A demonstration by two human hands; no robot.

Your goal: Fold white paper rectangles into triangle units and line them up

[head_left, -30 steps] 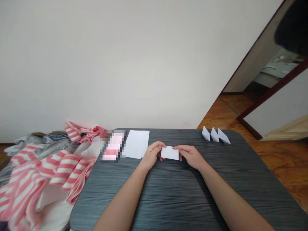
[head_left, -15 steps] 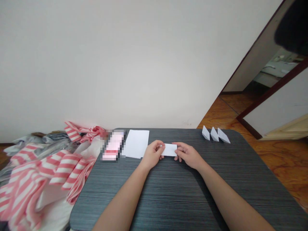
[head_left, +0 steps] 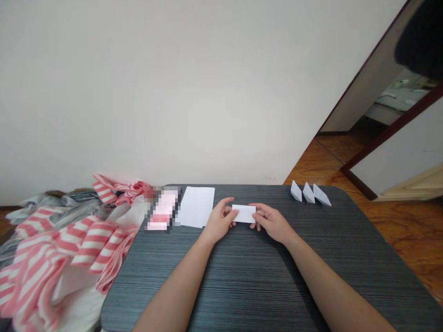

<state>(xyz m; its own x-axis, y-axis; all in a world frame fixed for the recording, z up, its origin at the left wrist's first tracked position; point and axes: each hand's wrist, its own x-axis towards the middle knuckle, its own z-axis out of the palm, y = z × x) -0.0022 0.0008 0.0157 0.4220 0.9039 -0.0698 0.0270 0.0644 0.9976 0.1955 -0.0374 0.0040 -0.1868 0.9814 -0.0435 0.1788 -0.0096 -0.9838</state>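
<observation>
A small folded piece of white paper (head_left: 244,214) is held level between my two hands, over the dark table (head_left: 238,281). My left hand (head_left: 220,220) pinches its left end, thumb on top and the index finger raised off the paper. At the right end, my right hand (head_left: 272,222) grips it between the thumb and the fingers behind. Left of my left hand lies a flat stack or sheet of white paper (head_left: 197,206). Three folded white paper shapes (head_left: 308,192) with pointed tops stand in a row at the back right of the table.
A blurred-out pink and white rectangle (head_left: 164,208), perhaps a phone, lies at the table's left edge. Pink-striped cloth (head_left: 86,240) is heaped beside the table on the left. A white wall (head_left: 173,92) rises behind, and wooden floor (head_left: 401,226) shows on the right.
The folded paper has shifted very slightly to the right and up. My left index finger has lifted off the paper's edge. The other things have stayed in place.
</observation>
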